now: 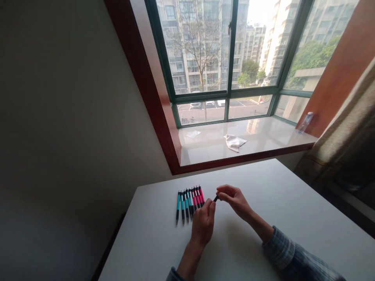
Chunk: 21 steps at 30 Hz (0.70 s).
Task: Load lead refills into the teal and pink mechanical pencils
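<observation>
My left hand [202, 225] and my right hand [233, 200] meet above the white table [263, 207], their fingertips pinching a small black pen part [216, 198] between them. Much of that piece is hidden by my fingers. Just left of my left hand lies a tight row of several retractable pens [189, 202] with black tips and clips. Their barrels are teal on the left of the row and red-pink on the right. The row fans slightly and touches neither hand's grip, though my left fingers come close to its lower right end.
Beyond the table's far edge is a pale stone window sill [246, 150] holding a crumpled white cloth [234, 142], a small paper sheet [193, 134] and a plastic bottle [304, 123]. A wall stands to the left, and a curtain [331, 152] hangs right.
</observation>
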### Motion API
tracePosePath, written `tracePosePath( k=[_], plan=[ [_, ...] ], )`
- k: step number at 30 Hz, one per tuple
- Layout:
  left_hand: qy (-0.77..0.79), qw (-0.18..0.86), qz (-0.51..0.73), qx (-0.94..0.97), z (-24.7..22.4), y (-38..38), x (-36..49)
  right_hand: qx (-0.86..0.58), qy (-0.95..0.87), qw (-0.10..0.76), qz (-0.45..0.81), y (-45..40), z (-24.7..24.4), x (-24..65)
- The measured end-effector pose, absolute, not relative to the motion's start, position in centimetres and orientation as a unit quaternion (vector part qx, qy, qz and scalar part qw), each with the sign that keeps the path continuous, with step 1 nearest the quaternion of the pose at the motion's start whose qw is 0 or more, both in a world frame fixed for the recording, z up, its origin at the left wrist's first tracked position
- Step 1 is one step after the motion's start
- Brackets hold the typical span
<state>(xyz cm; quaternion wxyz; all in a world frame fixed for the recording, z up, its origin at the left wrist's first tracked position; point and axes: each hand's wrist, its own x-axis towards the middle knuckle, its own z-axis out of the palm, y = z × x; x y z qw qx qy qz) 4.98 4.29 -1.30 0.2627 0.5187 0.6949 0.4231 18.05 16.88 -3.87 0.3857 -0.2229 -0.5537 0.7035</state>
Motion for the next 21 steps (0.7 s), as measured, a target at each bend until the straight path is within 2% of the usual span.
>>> tracePosePath(
  k=[6,12,14,16,18,21],
  plan=[
    [0.670,0.304,0.454,0.503,-1.5,3.9,4.9,-0.199,-0.546,0.397,0.710,16.3,-3.6,17.9],
    [0.574,0.510,0.502,0.399,-1.3,4.4,4.5,-0.192,-0.562,0.434,0.677,17.3,-2.9,18.4],
    [0.556,0.543,0.513,0.364,-1.2,4.5,4.5,-0.213,-0.571,0.460,0.646,18.8,-2.8,19.3],
    [0.560,0.532,0.533,0.345,-1.2,4.5,4.5,-0.257,-0.600,0.482,0.584,20.8,-3.0,20.8],
    [0.576,0.507,0.550,0.329,-1.3,4.5,4.6,-0.331,-0.642,0.508,0.468,23.1,-3.6,22.6],
    [0.595,0.481,0.570,0.298,-1.6,4.5,4.6,-0.445,-0.689,0.486,0.303,25.7,-5.4,24.8]
  ],
)
